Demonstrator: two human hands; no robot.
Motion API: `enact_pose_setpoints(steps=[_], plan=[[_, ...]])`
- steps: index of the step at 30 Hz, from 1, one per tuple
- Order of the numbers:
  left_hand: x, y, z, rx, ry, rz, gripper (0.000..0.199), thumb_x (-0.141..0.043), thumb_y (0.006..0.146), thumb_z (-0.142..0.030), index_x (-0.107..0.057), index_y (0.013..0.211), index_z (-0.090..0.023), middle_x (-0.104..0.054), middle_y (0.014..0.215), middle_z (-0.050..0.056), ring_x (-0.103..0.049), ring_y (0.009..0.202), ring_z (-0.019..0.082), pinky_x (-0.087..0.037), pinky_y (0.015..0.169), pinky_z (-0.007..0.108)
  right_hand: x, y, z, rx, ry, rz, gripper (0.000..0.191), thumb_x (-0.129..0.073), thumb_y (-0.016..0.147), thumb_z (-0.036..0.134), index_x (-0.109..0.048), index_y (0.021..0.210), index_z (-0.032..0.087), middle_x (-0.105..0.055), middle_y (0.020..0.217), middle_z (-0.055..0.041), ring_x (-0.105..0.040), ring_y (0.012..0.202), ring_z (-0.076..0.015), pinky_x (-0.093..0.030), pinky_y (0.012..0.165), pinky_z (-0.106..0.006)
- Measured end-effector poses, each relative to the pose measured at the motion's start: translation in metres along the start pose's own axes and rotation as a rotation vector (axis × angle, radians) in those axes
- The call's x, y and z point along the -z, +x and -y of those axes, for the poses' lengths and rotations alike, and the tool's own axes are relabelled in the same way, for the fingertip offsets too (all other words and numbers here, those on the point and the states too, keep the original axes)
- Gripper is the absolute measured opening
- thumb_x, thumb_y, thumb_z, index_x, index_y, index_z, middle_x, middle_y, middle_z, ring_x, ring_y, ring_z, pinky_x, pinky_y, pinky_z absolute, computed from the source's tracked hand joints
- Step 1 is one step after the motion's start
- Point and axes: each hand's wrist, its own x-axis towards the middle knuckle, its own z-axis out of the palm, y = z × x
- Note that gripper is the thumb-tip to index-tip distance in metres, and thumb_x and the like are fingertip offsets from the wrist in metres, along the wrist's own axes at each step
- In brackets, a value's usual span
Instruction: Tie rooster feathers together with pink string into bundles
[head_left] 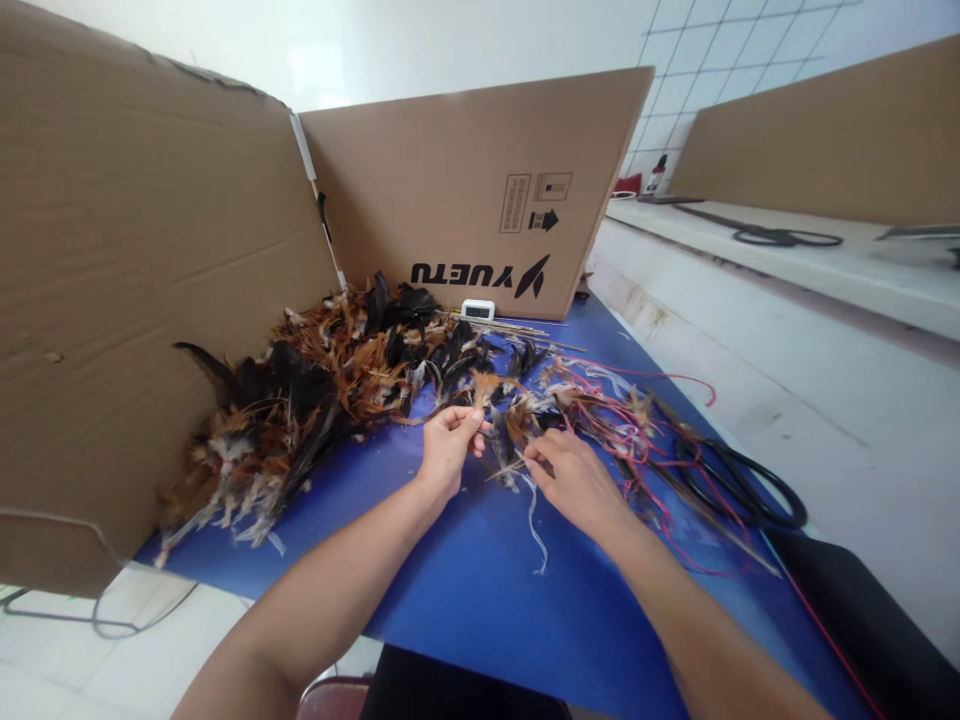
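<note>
My left hand (448,445) is closed in a pinch on a small tuft of orange-brown feathers (486,386), held upright just above the blue table (480,580). To its right, my right hand (570,472) has its fingers curled together beside loose feathers and pale quills (504,470); what sits between its fingertips is hidden. A whitish strip of string (534,530) trails on the table below that hand. Behind and left of both hands spreads a big heap of brown and black feathers (360,370).
Pink string (637,440) tangles among feathers at the right, near black-handled scissors (750,490). A small white digital clock (478,310) stands before a cardboard panel (450,190). Another cardboard panel (150,230) walls the left side. More scissors (784,237) lie on the white ledge (862,260).
</note>
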Motion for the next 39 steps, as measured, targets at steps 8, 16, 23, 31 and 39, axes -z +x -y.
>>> enact_pose_setpoints(steps=[8, 16, 23, 31, 39], plan=[[0.001, 0.001, 0.000, -0.007, 0.007, -0.002, 0.029, -0.072, 0.065, -0.035, -0.059, 0.073, -0.011, -0.064, 0.063, 0.003, -0.047, 0.041, 0.005, -0.037, 0.040, 0.018, -0.001, 0.001, -0.003, -0.047, -0.034, 0.123, 0.020, -0.044, 0.083, 0.016, -0.058, 0.068, 0.018, -0.060, 0.076, -0.0064, -0.056, 0.076, -0.0189, -0.040, 0.078, -0.032], [0.001, 0.000, 0.000, 0.001, 0.024, 0.005, 0.029, -0.071, 0.064, -0.036, -0.059, 0.073, -0.011, -0.064, 0.063, 0.003, -0.046, 0.040, 0.005, -0.036, 0.038, 0.018, 0.000, 0.003, -0.005, -0.238, 0.400, 0.015, 0.016, -0.049, 0.082, 0.031, -0.060, 0.078, 0.020, -0.060, 0.062, 0.0003, -0.051, 0.052, -0.0133, -0.039, 0.053, -0.026], [0.001, -0.001, 0.002, 0.023, 0.044, 0.026, 0.032, -0.071, 0.063, -0.039, -0.059, 0.073, -0.012, -0.065, 0.063, 0.003, -0.046, 0.040, 0.005, -0.036, 0.038, 0.019, 0.011, 0.006, -0.001, -0.395, 0.944, -0.085, 0.026, -0.061, 0.074, 0.036, -0.061, 0.091, 0.017, -0.065, 0.069, -0.0026, -0.055, 0.050, -0.0121, -0.045, 0.049, -0.026], [0.000, -0.002, 0.003, 0.050, 0.072, 0.078, 0.032, -0.072, 0.063, -0.039, -0.059, 0.072, -0.011, -0.065, 0.063, 0.003, -0.046, 0.039, 0.005, -0.037, 0.038, 0.018, 0.020, 0.005, -0.004, -0.466, 1.152, -0.103, 0.025, -0.066, 0.070, 0.032, -0.067, 0.088, 0.016, -0.069, 0.074, -0.0051, -0.057, 0.053, -0.0118, -0.048, 0.051, -0.026], [-0.001, -0.005, 0.004, 0.040, 0.110, 0.122, 0.032, -0.073, 0.063, -0.039, -0.060, 0.072, -0.011, -0.064, 0.063, 0.003, -0.045, 0.040, 0.004, -0.036, 0.038, 0.017, 0.017, 0.005, -0.013, -0.421, 1.270, -0.154, 0.028, -0.065, 0.069, 0.028, -0.066, 0.094, 0.016, -0.070, 0.092, -0.0096, -0.065, 0.069, -0.0175, -0.051, 0.059, -0.029]])
